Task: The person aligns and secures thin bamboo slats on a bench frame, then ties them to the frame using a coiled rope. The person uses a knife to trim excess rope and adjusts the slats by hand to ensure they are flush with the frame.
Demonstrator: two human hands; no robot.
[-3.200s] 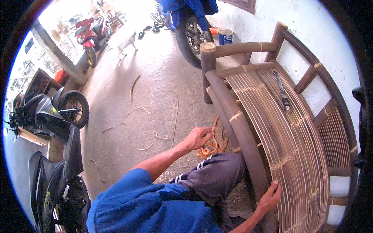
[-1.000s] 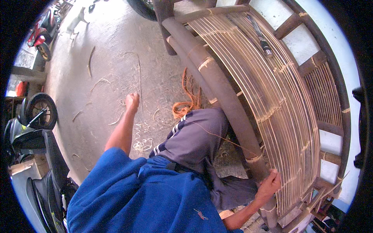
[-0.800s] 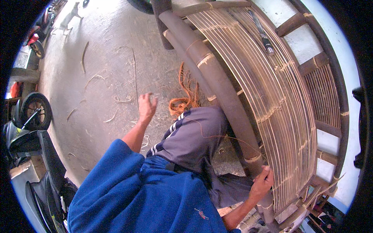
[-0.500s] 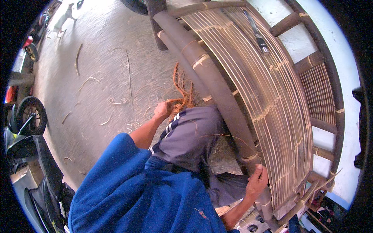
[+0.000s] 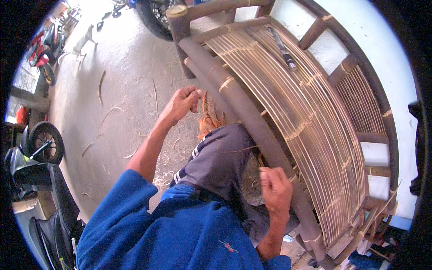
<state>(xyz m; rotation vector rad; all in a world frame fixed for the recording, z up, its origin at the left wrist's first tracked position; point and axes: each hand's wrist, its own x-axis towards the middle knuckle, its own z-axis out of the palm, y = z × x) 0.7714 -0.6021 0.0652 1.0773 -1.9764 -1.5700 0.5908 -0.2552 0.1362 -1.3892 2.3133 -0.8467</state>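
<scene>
My left hand (image 5: 182, 104) is raised over the floor, fingers curled together. Whatever it pinches, if anything, is too small to make out. Just below and right of it, a bundle of orange strands (image 5: 209, 120) lies against my bent knee. A thin brownish strand (image 5: 238, 150) crosses my grey trouser leg toward my right hand (image 5: 275, 191), whose thumb and fingers are pinched on its end. That hand is beside the dark front rail of a bamboo bench (image 5: 252, 112). The bench's slatted seat (image 5: 310, 130) is bound with pale ties.
A knife (image 5: 282, 48) with a dark handle lies on the far slats. Loose pale strips (image 5: 101, 87) and curled shavings (image 5: 163, 173) litter the floor. Motorcycles (image 5: 45, 144) stand at left, another wheel (image 5: 155, 18) at the back. A cat (image 5: 83, 45) is far left.
My left hand has lifted up and away from the orange bundle. My right hand has moved left and up off the front rail, drawing the thin strand along. The view has shifted slightly.
</scene>
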